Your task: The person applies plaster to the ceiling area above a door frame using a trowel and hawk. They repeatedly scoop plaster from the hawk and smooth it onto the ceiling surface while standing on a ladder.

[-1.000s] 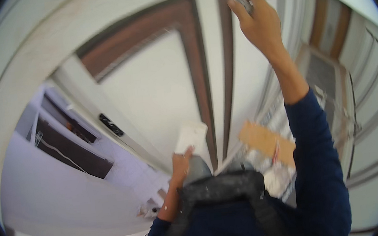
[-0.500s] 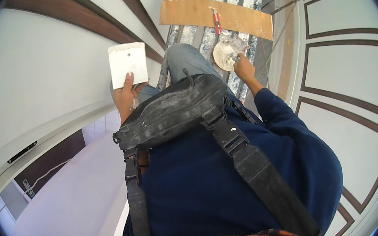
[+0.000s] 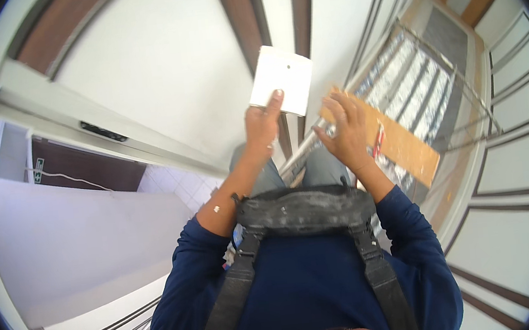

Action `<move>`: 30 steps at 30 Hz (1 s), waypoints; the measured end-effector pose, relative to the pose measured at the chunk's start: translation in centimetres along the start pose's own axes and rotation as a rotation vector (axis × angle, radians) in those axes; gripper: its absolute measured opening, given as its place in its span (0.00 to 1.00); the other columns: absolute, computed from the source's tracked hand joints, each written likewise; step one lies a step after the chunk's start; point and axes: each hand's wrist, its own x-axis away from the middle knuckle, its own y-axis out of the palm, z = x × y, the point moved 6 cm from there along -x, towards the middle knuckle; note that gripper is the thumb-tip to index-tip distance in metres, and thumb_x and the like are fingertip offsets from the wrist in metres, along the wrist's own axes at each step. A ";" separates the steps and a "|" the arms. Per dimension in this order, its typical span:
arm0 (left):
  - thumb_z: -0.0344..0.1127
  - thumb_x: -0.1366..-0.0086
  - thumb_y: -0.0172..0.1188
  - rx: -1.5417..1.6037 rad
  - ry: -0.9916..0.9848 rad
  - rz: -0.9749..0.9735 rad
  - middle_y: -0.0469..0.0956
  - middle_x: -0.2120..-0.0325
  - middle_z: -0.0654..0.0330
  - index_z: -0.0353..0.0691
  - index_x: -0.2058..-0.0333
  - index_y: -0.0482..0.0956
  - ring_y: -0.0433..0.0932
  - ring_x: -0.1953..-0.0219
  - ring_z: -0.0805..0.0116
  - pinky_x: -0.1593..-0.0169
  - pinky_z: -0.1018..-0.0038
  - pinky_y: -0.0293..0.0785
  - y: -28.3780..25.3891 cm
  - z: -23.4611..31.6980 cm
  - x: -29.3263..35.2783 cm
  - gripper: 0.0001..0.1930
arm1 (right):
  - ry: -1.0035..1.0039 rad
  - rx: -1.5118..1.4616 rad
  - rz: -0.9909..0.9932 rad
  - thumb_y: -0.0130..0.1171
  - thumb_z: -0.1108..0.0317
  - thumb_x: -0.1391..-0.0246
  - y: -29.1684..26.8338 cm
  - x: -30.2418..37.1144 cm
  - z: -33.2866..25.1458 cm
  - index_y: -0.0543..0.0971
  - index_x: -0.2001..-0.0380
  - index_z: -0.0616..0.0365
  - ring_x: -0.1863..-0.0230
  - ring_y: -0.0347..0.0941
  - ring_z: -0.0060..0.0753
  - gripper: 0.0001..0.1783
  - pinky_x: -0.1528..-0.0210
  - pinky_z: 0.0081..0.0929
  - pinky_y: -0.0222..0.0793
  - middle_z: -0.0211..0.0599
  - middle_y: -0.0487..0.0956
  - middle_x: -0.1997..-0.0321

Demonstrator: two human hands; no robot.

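1. Head view, far left: dark panel (image 3: 82,152) with pale cable across it; next, a black oblong fitting (image 3: 103,131) on a white frame.
2. White wall with brown trim (image 3: 242,13) beyond the hands.
3. Left hand (image 3: 260,127): grips lower edge of white square plate (image 3: 281,79), thumb pressed on the face, other fingers mostly hidden behind. Plate is tilted, small dark hole near its upper edge. Pale specks on forearm.
4. Black waist bag (image 3: 305,211), dusty, across the person's front; denim-clad legs (image 3: 323,168) just past it.
5. Right hand (image 3: 348,130): fingers loosely curled and spread, thumb apart, slight blur, nothing seen in it. Overlaps left end of tan board (image 3: 408,150); contact, cannot tell.
6. Red tool (image 3: 378,140) lies on the board; board lies across white-splattered slatted platform (image 3: 420,78).
7. Far right: pale panels (image 3: 522,163), dark-trimmed.
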 end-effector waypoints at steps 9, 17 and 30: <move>0.43 0.31 0.63 -0.684 1.122 0.041 0.75 0.46 0.40 0.30 0.42 0.74 0.72 0.42 0.39 0.38 0.50 0.67 6.6 17.4 3.7 0.26 | -0.307 -0.289 0.500 0.67 0.77 0.52 -4.5 -17.0 -8.1 0.78 0.52 0.59 0.54 0.78 0.47 0.21 0.53 0.38 0.76 0.43 0.80 0.54; 0.30 0.37 0.63 -0.966 1.621 0.284 0.85 0.55 0.51 0.34 0.46 0.81 0.82 0.53 0.51 0.48 0.63 0.79 -2.4 28.5 3.0 0.20 | -0.477 -0.253 0.591 0.67 0.75 0.43 -13.3 -32.8 -11.5 0.81 0.54 0.60 0.57 0.81 0.46 0.13 0.54 0.34 0.75 0.45 0.84 0.57; 0.27 0.46 0.66 -1.078 1.639 0.304 0.85 0.63 0.57 0.38 0.52 0.84 0.82 0.65 0.61 0.61 0.70 0.81 -6.3 29.6 0.2 0.20 | -0.862 0.051 0.481 0.61 0.71 0.38 -13.6 -42.2 -21.4 0.76 0.54 0.58 0.55 0.78 0.50 0.10 0.55 0.42 0.74 0.42 0.81 0.56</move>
